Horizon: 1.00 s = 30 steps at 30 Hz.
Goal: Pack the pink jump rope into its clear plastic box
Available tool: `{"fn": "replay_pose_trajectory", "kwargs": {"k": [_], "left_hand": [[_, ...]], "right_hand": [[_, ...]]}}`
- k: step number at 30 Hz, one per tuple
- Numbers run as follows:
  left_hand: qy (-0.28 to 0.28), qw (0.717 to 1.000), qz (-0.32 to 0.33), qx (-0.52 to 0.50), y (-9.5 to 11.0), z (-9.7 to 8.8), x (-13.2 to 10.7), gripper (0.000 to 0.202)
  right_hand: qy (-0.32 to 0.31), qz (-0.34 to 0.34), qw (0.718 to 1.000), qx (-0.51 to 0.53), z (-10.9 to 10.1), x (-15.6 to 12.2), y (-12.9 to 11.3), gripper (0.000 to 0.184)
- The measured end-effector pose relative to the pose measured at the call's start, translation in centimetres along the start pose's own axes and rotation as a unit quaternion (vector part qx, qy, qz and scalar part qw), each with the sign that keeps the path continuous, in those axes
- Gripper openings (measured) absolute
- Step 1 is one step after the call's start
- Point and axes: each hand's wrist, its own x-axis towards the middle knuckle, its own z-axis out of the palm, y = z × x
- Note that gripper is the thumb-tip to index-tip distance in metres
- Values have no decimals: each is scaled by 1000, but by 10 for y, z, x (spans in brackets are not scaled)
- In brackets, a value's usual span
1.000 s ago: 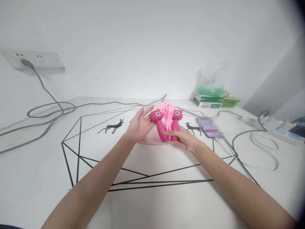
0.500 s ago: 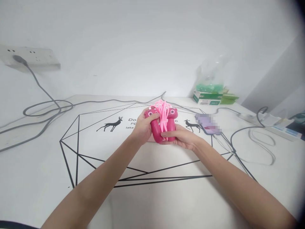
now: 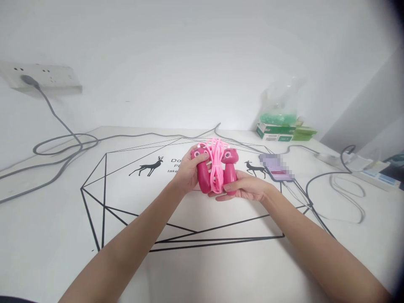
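Note:
I hold a pink skipping rope (image 3: 216, 168) upright above the white table (image 3: 57, 235). It has two dark pink animal-shaped handles and a bundle of light pink cord wound between them. My left hand (image 3: 187, 173) is closed round the left handle (image 3: 202, 172), thumb across its top. My right hand (image 3: 248, 186) grips the right handle (image 3: 229, 170) from below and beside, fingers under the base.
The table carries black line art with deer prints (image 3: 147, 165). A phone (image 3: 276, 167) lies right of my hands with a cable. Green boxes (image 3: 277, 131) under a plastic bag stand at the back right. Grey cables (image 3: 63, 145) run from a wall socket (image 3: 44, 78). A power strip (image 3: 350, 162) lies far right.
My left hand was open beside the rope a second ago; it has closed on the left handle. Both hands have shifted the rope slightly and turned it upright.

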Motion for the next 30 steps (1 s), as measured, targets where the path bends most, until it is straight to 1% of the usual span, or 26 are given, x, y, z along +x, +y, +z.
{"fn": "replay_pose_trajectory", "kwargs": {"k": [1,3,7,10,13,16,18,21,23,26,28,30], "left_hand": [[-3,1000,-2,0,0,0,0,36],[-9,1000,1,-2,0,1,0,35],[21,999,28,1,-2,4,-1,39],[39,998,48,23,-5,8,-3,42],[47,995,67,53,-7,13,-6,45],[47,993,83,61,-9,16,-8,47],[50,994,86,55,-10,18,-8,48],[45,996,67,39,-8,18,-7,46],[26,998,45,36,-4,15,-6,47],[-6,998,8,57,10,9,-3,51],[-25,996,-13,85,23,4,0,53],[-52,989,-35,134,37,3,5,54]], "right_hand": [[-3,1,1000,-2,0,0,0,49],[10,-4,1000,-3,2,1,-1,50],[52,-16,999,-7,11,4,-1,47],[74,-26,997,-8,20,6,-1,45],[109,-46,993,-7,26,10,1,42],[137,-65,988,-3,30,13,4,41],[144,-76,987,5,30,15,5,38],[146,-73,986,23,29,15,4,37],[150,-62,986,28,27,13,1,40],[147,-41,988,22,23,8,-4,40],[131,-29,991,17,20,5,-6,39],[108,-21,994,7,18,4,-6,38]]}}
